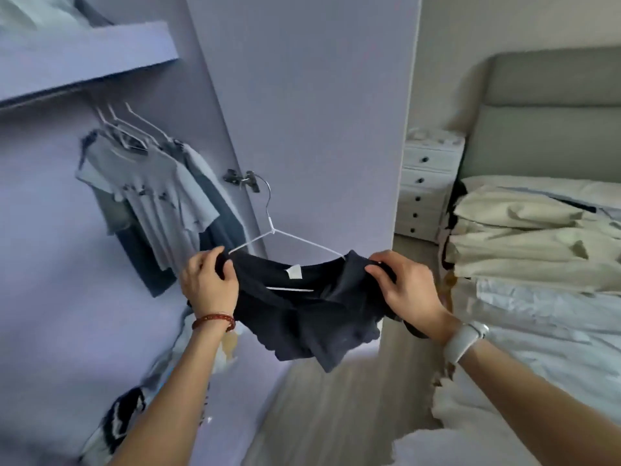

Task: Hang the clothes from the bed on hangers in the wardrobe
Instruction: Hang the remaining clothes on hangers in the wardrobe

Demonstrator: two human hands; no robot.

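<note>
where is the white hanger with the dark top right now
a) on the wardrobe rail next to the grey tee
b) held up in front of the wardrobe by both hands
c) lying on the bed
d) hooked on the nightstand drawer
b: the left hand and right hand each grip a shoulder of the dark top on the white hanger, its hook free in the air, short of the wardrobe rail.
</note>
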